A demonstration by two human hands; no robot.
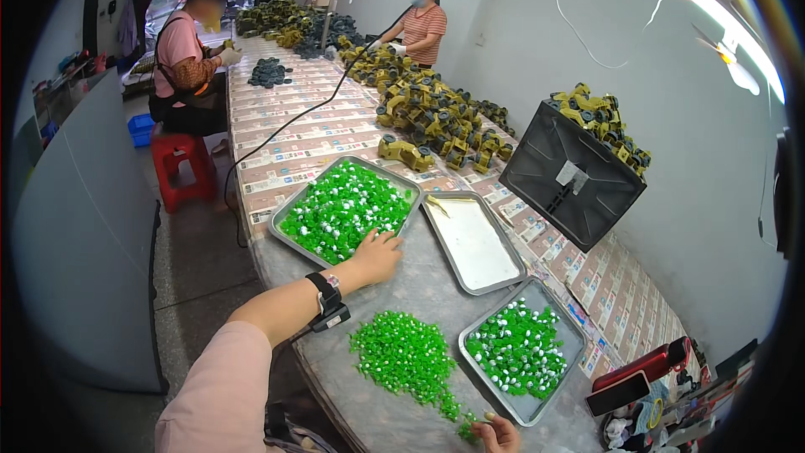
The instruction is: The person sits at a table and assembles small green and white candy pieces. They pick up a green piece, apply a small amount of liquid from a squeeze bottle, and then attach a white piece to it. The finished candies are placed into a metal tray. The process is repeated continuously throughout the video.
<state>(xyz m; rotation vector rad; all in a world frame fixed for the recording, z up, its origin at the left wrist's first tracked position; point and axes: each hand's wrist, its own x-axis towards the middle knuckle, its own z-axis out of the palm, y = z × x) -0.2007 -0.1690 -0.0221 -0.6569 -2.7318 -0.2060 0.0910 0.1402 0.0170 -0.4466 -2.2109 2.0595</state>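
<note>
My left hand (pixel 377 258) is at the near right corner of a metal tray (pixel 281 211), its fingers apart and bent over the rim. That tray holds a heap of small green plastic pieces (pixel 344 210), many with white round parts. At the lower edge, my right hand (pixel 500 436) is partly cut off, its fingers curled together; whatever they hold is too small to make out. Loose green pieces (pixel 407 356) lie in a pile on the table, with a thin trail reaching my right fingers. Another metal tray (pixel 541 413), just beyond that hand, holds green-and-white pieces (pixel 517 348).
A white-bottomed tray (pixel 474 243) lies between the filled trays. Yellow toy vehicle parts (pixel 436 117) cover the table's far side, near a tilted black crate (pixel 574 172). A red bottle (pixel 641 365) and phone (pixel 619 393) are at right. Two people work farther off; a black cable (pixel 314 106) crosses the table.
</note>
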